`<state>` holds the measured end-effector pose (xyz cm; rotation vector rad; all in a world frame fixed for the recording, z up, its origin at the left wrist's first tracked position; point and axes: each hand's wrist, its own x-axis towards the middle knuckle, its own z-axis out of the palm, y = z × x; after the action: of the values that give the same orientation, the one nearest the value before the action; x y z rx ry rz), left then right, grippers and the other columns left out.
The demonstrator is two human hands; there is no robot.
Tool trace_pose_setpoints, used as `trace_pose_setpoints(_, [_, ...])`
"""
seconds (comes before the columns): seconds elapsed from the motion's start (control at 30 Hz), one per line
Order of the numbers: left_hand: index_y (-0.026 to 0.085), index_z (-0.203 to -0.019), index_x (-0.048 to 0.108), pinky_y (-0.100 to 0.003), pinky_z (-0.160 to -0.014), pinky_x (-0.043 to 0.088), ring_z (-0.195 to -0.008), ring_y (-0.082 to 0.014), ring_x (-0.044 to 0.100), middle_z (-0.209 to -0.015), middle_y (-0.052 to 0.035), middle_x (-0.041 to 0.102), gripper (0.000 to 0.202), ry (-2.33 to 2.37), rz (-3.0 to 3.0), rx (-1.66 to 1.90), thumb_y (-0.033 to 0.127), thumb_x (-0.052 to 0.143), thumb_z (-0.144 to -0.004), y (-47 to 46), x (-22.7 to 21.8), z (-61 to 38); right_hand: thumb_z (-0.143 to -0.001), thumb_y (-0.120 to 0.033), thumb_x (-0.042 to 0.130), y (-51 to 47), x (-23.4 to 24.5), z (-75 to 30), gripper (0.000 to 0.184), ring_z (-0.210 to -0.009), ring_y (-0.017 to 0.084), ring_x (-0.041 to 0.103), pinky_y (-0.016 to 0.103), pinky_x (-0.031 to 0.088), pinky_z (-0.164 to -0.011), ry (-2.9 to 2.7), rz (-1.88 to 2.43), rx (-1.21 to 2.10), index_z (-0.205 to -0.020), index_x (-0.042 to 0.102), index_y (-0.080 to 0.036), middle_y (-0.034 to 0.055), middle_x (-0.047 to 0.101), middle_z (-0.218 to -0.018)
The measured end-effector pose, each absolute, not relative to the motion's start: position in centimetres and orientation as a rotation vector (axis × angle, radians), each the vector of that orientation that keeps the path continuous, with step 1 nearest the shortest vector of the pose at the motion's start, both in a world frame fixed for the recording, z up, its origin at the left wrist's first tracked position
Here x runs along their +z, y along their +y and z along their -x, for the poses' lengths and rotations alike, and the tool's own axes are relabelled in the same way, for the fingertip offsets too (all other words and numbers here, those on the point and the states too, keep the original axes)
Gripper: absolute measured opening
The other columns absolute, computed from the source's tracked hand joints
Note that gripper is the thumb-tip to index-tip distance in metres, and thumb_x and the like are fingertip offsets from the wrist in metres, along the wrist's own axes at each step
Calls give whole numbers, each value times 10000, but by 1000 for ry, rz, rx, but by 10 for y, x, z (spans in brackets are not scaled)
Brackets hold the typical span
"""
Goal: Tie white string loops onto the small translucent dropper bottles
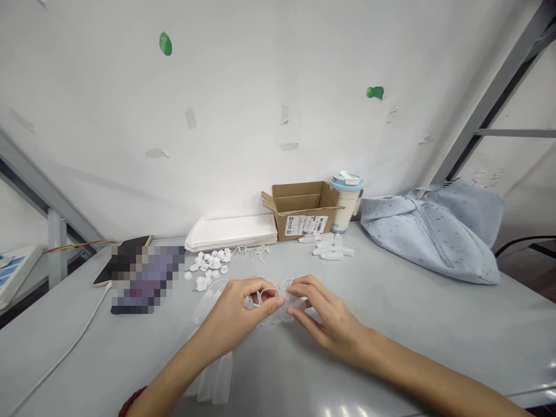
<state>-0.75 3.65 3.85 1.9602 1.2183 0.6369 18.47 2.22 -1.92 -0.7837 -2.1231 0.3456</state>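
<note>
Both my hands meet over the front middle of the grey table. My right hand point(332, 318) pinches a small translucent plastic bottle point(296, 302) that lies on its side, pointing left. At the bottle's left end, the fingertips of my left hand point(245, 304) close on what looks like its white cap with a thin cord loop; the fingers partly hide it. More translucent bottles point(200, 310) with corded caps lie beneath and behind my hands. Others point(222, 379) lie side by side below my left forearm. Beyond my left hand is a pile of loose white caps point(212, 260).
White cords point(256, 251) lie beside the caps, before a stack of white sheets point(234, 230). An open cardboard box point(299, 223), a lidded cup point(345, 205) and loose bottles point(332, 253) stand or lie at the back. A blue fabric bag point(430, 231) is right; a phone point(117, 263) with cable, left.
</note>
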Motion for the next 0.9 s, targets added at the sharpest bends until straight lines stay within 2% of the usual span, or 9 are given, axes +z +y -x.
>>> trace_pose_setpoints(0.23, [168, -635, 589, -213, -557, 343, -619, -120, 468, -617, 26, 569, 290, 1214, -1978, 599, 380, 511, -816, 34, 36, 3, -893, -167, 450, 21, -18, -184, 258, -855, 178, 591, 300, 551, -701, -2192, 772, 223, -1150, 448, -162, 110, 546, -1006])
trace_pose_setpoints(0.4, [159, -579, 556, -207, -537, 342, -562, -103, 452, -571, 34, 553, 343, 1196, -1963, 604, 385, 501, -831, 34, 33, 4, -890, -149, 442, 21, -16, -184, 254, -875, 185, 590, 309, 539, -719, -2220, 793, 264, -1142, 465, -153, 119, 558, -1017])
trace_pose_setpoints(0.53, [175, -648, 619, -209, -546, 365, -605, -117, 504, -628, 24, 612, 303, 1185, -1965, 638, 386, 511, -837, 34, 32, 5, -888, -182, 453, 20, -14, -182, 250, -862, 175, 581, 306, 511, -725, -2123, 864, 488, -1136, 483, -163, 99, 586, -988])
trace_pose_setpoints(0.7, [193, -773, 635, -233, -620, 418, -681, -129, 550, -729, 9, 642, 135, 1126, -2231, 888, 245, 531, -843, 35, 23, 5, -894, -275, 459, 19, -8, -178, 237, -690, 149, 594, 258, 465, -594, -1897, 1101, 947, -1091, 500, -149, 56, 645, -810])
trace_pose_setpoints(0.77, [180, -857, 613, -255, -681, 437, -753, -141, 556, -801, -16, 637, 84, 1028, -2422, 1038, 182, 531, -842, 36, 18, 5, -900, -298, 454, 19, -6, -178, 227, -686, 137, 593, 250, 457, -605, -1811, 1082, 1106, -1072, 497, -156, 46, 649, -815])
trace_pose_setpoints(0.9, [162, -982, 567, -313, -731, 448, -830, -176, 542, -919, -64, 616, 140, 893, -2717, 1094, 143, 526, -849, 37, 12, 4, -886, -360, 485, 21, -3, -177, 236, -756, 137, 598, 266, 477, -674, -1598, 986, 1345, -1023, 496, -169, 43, 634, -856])
